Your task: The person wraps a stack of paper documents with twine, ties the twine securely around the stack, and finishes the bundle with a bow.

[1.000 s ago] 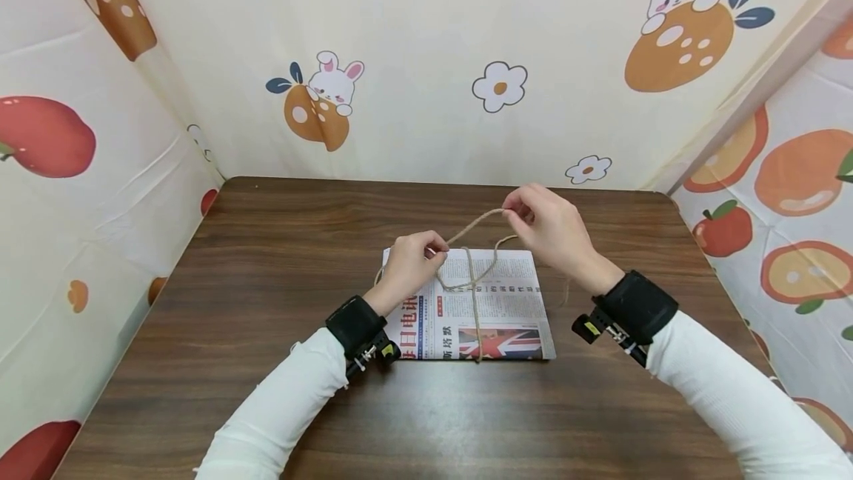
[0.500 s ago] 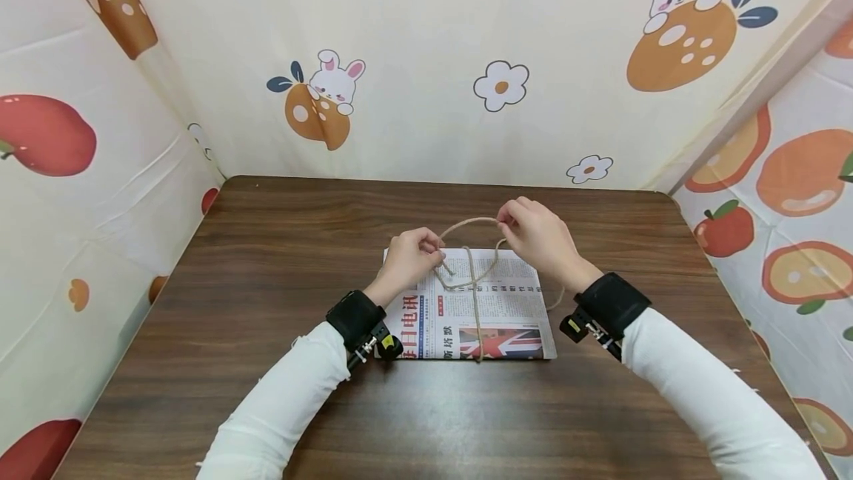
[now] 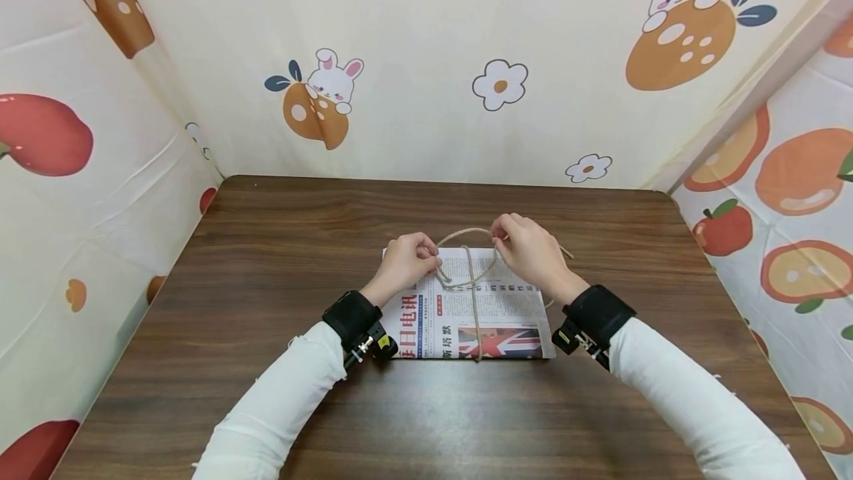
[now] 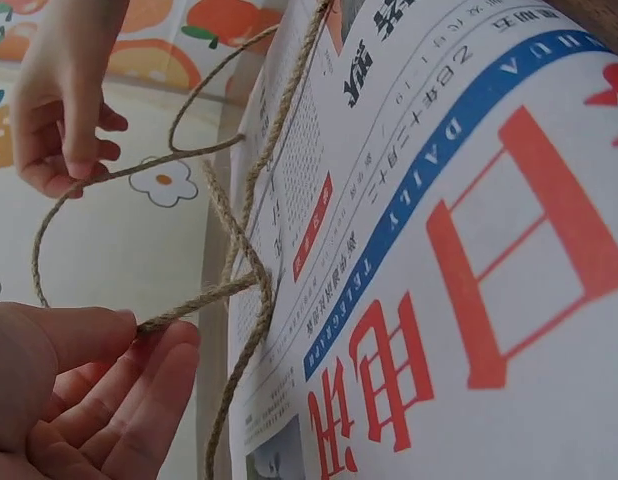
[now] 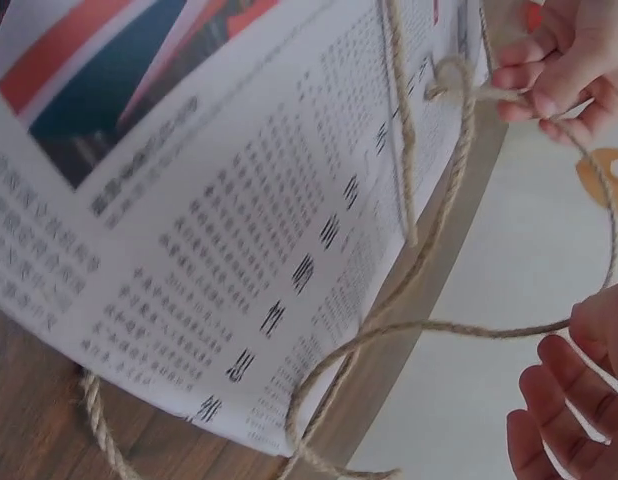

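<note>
A folded newspaper [image 3: 509, 306] lies on the table, with jute twine [image 3: 474, 306] running across its top. My left hand [image 3: 408, 261] is over the far left part of the paper and pinches the twine between thumb and fingers, as the left wrist view shows at the twine strand [image 4: 194, 302]. To its right, my right hand [image 3: 529, 252] pinches another stretch of twine near the paper's far right corner. Between both hands the twine [image 5: 611, 230] arches up in a loop. In the right wrist view, a loose twine end [image 5: 374, 473] hangs below the right hand [image 5: 579, 400].
The brown wooden table [image 3: 280, 243] extends around the newspaper. Behind it stands a cream backdrop [image 3: 413, 124] printed with rabbits and flowers, and fruit-patterned cloth [image 3: 800, 265] hangs on the right. Black wrist cameras [image 3: 596, 324] sit on both wrists.
The right hand has moved left and nearer, towards the left hand. The twine between them has gone from a nearly straight strand to a rounded arch. The left hand stays nearly in place.
</note>
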`<state>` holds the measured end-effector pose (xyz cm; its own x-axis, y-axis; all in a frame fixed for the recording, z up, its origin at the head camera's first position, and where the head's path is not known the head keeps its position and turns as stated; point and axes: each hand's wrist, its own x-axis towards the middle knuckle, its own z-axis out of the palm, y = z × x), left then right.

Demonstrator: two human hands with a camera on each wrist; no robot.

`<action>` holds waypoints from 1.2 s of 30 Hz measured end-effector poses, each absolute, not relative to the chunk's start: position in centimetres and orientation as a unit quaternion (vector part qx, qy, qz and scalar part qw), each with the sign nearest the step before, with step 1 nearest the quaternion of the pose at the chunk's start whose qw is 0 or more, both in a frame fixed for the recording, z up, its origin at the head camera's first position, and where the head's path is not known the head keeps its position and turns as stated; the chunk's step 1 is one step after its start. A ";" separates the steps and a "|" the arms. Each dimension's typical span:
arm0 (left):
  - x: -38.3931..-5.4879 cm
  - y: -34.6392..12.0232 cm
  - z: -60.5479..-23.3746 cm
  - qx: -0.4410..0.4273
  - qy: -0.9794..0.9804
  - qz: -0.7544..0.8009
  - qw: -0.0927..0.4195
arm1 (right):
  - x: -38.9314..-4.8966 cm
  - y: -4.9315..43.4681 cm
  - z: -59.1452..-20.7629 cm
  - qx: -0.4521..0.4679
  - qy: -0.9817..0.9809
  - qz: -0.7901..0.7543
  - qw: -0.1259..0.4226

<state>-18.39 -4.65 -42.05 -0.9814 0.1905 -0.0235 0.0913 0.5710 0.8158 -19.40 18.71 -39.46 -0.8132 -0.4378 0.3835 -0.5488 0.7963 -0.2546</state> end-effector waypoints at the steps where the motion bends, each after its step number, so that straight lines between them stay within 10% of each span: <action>1: -18.4 -4.7 -42.0 0.079 0.888 0.451 0.055 | -19.2 18.6 -39.4 0.262 -0.936 0.179 0.155; 10: -18.4 -5.0 -42.4 0.088 0.916 0.390 0.023 | -16.7 17.2 -40.0 0.249 -0.942 0.170 0.150; 20: -18.2 -4.9 -42.8 0.111 0.914 0.388 0.043 | -13.4 15.8 -41.7 0.242 -0.964 0.109 -0.008; 36: -18.0 -4.4 -42.6 0.149 0.921 0.356 0.048 | -12.8 14.8 -42.9 0.209 -0.971 0.115 -0.029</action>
